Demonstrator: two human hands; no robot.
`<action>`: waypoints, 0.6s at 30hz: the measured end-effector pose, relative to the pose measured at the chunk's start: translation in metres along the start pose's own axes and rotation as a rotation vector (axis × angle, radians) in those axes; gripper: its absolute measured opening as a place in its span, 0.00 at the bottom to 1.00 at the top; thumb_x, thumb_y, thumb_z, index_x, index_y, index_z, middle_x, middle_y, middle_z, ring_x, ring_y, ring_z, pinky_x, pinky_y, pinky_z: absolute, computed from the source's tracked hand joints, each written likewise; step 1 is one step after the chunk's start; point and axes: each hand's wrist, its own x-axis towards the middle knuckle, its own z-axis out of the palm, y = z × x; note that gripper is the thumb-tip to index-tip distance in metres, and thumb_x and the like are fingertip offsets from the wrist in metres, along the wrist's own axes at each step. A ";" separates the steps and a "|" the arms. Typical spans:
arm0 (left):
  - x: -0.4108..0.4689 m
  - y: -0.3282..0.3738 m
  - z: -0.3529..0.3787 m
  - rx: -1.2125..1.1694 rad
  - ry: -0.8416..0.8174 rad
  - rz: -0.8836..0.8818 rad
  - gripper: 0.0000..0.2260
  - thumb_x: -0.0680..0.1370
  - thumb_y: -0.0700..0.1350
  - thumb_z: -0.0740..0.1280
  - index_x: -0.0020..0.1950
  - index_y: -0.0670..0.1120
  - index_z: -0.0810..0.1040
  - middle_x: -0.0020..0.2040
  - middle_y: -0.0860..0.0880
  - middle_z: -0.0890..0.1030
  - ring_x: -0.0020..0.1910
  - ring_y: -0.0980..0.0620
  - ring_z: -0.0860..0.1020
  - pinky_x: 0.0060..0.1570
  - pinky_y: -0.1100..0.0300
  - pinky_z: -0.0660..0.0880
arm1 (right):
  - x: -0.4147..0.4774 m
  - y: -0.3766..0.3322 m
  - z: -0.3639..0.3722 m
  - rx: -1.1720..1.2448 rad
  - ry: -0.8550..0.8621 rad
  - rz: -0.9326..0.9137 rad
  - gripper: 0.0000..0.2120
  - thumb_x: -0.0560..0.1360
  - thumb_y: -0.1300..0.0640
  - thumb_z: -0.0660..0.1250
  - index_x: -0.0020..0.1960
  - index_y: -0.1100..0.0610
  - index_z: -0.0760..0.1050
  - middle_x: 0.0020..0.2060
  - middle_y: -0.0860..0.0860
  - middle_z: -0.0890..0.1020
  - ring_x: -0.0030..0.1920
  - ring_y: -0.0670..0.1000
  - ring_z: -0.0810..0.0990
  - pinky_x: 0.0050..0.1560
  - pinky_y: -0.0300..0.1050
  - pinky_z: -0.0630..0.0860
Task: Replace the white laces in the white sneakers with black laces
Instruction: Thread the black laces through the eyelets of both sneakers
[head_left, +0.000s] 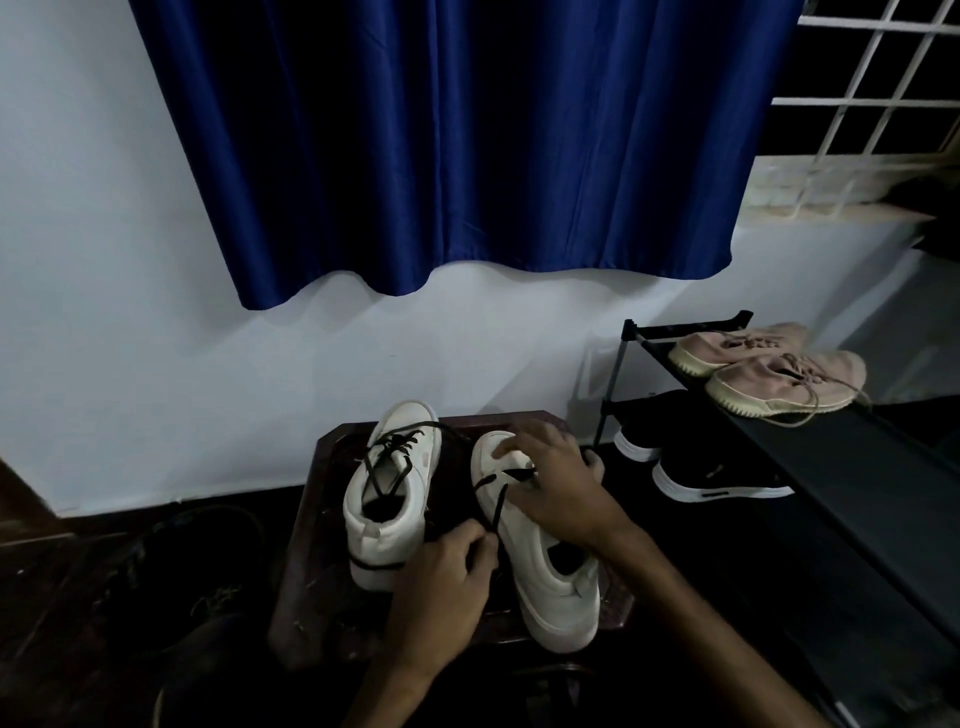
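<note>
Left hand (441, 582): fingers curled, pinching the black lace (496, 512) that runs from the right sneaker (550, 577).
Right hand (558, 483): fingers bent over that sneaker's front, gripping it; I cannot tell whether it also pinches the lace end.
Sneakers: two white ones side by side on the table (301, 597); the left sneaker (395, 519) is threaded in black.
Other shoes: two pink shoes (779, 384) and two black shoes (717, 478) on the shoe rack (857, 441).
Pose: both forearms reach in from below, backs of the hands upward.

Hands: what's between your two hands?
Head view: a thin black shoelace runs from the left hand up across the white sneaker under the right hand.
</note>
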 end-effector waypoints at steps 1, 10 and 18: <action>-0.001 -0.004 0.005 0.039 -0.015 -0.010 0.10 0.80 0.52 0.61 0.41 0.49 0.72 0.36 0.51 0.80 0.38 0.53 0.79 0.42 0.51 0.73 | 0.004 -0.008 -0.001 0.006 0.004 -0.055 0.18 0.70 0.46 0.61 0.60 0.40 0.74 0.68 0.42 0.68 0.70 0.50 0.63 0.70 0.65 0.57; 0.004 -0.025 0.023 0.186 0.041 0.050 0.09 0.80 0.53 0.59 0.52 0.51 0.75 0.46 0.47 0.84 0.48 0.45 0.81 0.44 0.50 0.74 | 0.047 -0.050 -0.016 -0.353 -0.437 -0.155 0.09 0.76 0.52 0.66 0.54 0.54 0.81 0.56 0.50 0.78 0.61 0.52 0.74 0.62 0.56 0.68; 0.008 0.001 0.002 0.490 0.193 0.116 0.13 0.82 0.55 0.57 0.58 0.50 0.75 0.54 0.50 0.79 0.54 0.50 0.78 0.50 0.57 0.71 | 0.055 -0.076 -0.066 0.593 -0.393 0.209 0.22 0.80 0.40 0.59 0.35 0.55 0.71 0.38 0.51 0.80 0.38 0.45 0.78 0.31 0.32 0.73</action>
